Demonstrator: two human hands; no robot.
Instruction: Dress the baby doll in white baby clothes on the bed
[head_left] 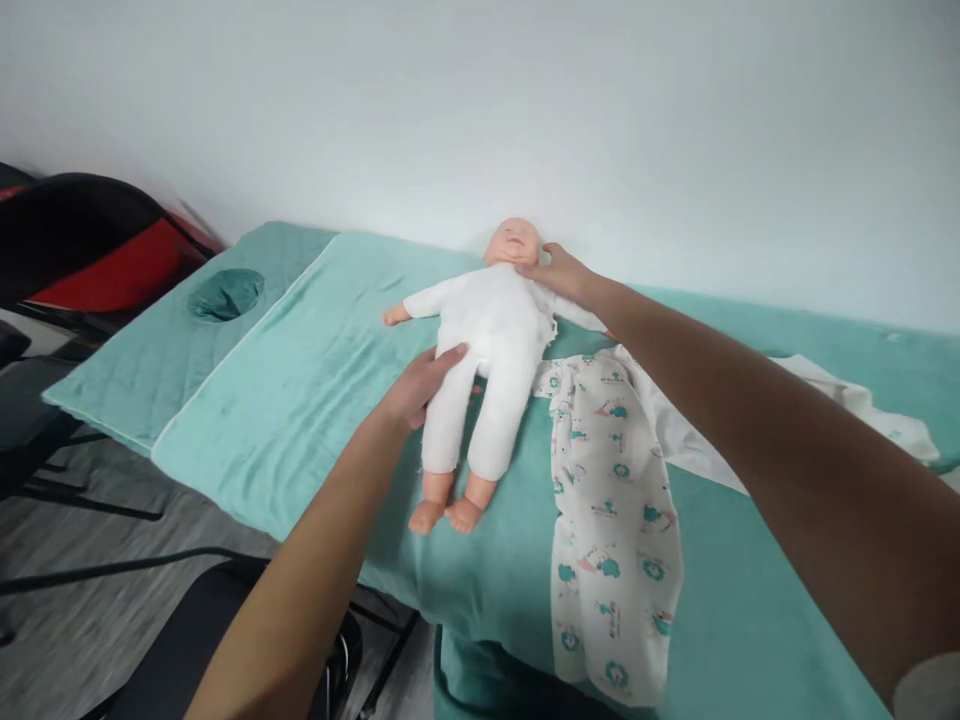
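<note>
Faceup, the doll (491, 315) lies between left hand (424, 387) and right hand (564, 274).

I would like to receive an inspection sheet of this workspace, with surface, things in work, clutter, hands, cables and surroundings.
Surface: teal padded bed, with a round hole at the left.
Job's things: white-bodied doll, face up; patterned cloth beside it.
Clutter: white cloth, partly hidden by the right forearm.
Hands: left hand around the doll's thigh; right hand at its neck, grip unclear.
Cables: none certain; a dark line may be chair tubing.
Surroundings: pale wall, black chairs, grey floor.
</note>
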